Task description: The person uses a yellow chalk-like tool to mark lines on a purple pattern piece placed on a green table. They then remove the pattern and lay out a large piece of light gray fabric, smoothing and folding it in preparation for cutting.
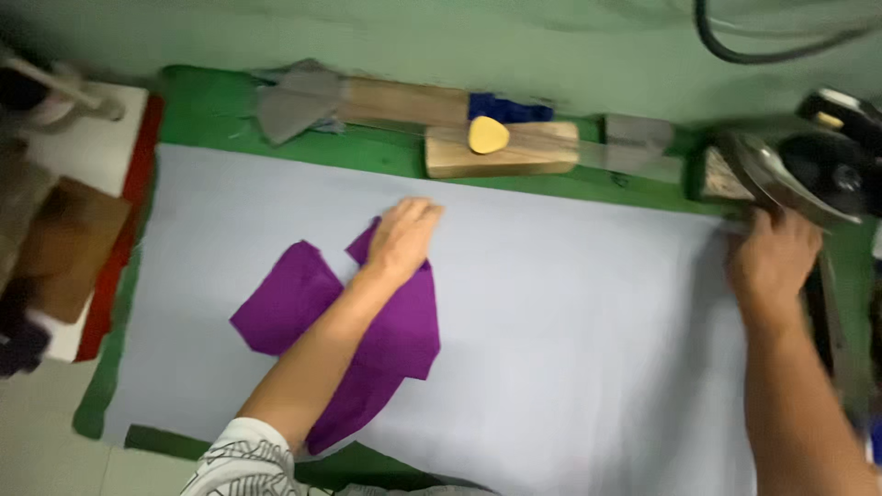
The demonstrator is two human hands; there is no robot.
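Purple fabric piece (386, 340) is what I'm working, head view only. It lies flat on the pale sheet (570, 321) that covers the green-padded counter (220, 110), left of centre, with a second purple piece (285, 298) just beside it on the left, edges touching or overlapping, can't tell which. My left hand (401, 237) is flat and open, palm down, fingers together, pressing the top edge of the purple fabric piece; forearm runs across it. Not gripping anything, just pinning. My right hand (772, 257) is at the far right edge of the sheet, at the base of the iron (799, 170); looks closed around part of it, but blur hides the fingers, so I can't tell for sure. Iron is well apart from the purple pieces. Judgement on handling: the fabric is thin, light, limp, will slide on the smooth sheet and crease if dragged. Best held by flat palm pressure, or pinched at a corner or cut edge, not mid-panel. Iron looks heavy and rigid, likely hot, so take the handle only. Along the back edge: wooden block (501, 152) with yellow tailor's chalk (488, 135) on it, grey cloth scrap (294, 101) to its left, blue item (510, 108) behind. Black cable (735, 50) hangs top right.
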